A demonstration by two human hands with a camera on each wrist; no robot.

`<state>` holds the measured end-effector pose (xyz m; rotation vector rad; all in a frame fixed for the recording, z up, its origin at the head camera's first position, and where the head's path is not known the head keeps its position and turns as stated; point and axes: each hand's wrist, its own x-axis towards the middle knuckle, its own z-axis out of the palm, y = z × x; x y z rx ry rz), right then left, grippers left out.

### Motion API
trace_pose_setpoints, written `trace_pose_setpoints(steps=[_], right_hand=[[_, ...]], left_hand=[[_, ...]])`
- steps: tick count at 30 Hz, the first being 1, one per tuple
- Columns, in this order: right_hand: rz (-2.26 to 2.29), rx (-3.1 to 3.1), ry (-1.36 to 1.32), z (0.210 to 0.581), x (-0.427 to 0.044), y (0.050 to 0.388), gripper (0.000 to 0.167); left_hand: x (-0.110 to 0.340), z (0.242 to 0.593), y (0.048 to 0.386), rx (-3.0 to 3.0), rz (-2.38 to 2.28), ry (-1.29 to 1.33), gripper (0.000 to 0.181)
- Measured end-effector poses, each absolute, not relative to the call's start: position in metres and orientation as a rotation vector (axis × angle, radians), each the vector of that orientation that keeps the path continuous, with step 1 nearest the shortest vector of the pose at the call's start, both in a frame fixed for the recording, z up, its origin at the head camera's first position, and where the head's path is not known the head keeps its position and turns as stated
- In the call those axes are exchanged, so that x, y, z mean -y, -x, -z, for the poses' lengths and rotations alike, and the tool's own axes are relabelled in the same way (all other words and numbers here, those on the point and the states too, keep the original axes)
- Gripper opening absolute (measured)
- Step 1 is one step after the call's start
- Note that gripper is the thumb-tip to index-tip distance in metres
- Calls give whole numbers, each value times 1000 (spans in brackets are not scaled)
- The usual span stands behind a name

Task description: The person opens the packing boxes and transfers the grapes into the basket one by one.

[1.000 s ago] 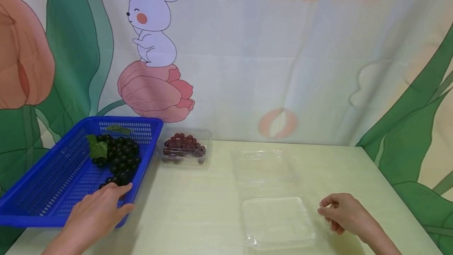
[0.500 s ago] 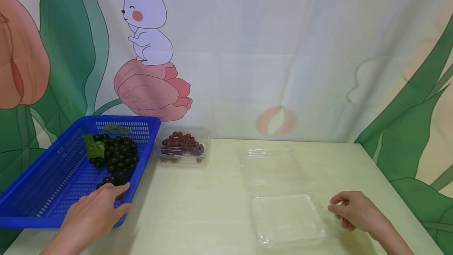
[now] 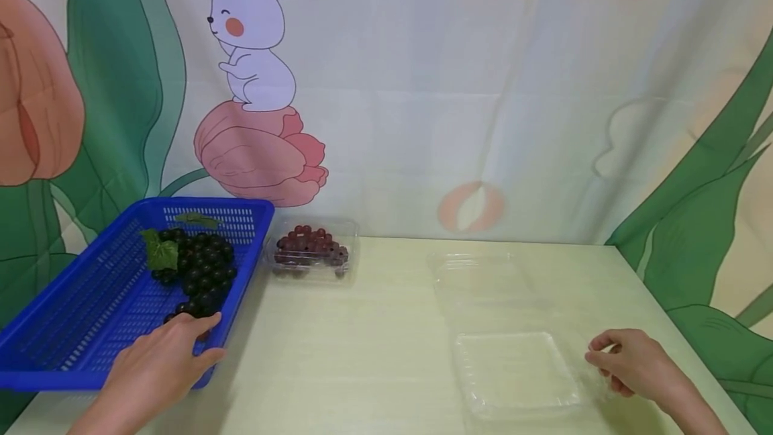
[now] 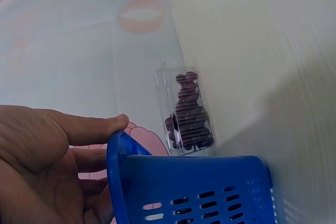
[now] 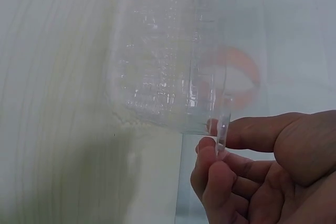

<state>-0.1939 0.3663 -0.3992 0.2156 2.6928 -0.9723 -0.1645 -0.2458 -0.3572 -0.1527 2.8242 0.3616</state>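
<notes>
The deep blue rectangular plastic basket (image 3: 60,379) has a regular pattern of small slots. The bunch of round black grapes (image 3: 208,267) carries a green leaf (image 3: 162,255). The round dark red grapes (image 3: 311,246) show their colour through a rectangular clear plastic box (image 3: 352,237). The open clear plastic container (image 3: 516,374) is colourless. The pale yellow counter (image 3: 356,348) has fine lines like wood grain. The whitish fabric backdrop (image 3: 386,119) is printed with a white rabbit (image 3: 260,79), a pink tulip (image 3: 253,153), an orange tulip (image 3: 39,86) and green leaves (image 3: 115,59).
</notes>
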Motion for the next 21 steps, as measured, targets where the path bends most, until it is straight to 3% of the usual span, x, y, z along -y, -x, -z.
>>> trace_pose_setpoints(steps=[21], right_hand=[[894,-2746,-170,399,-403,194,25]], left_hand=[[247,358,165,-2808,-374,172,77]])
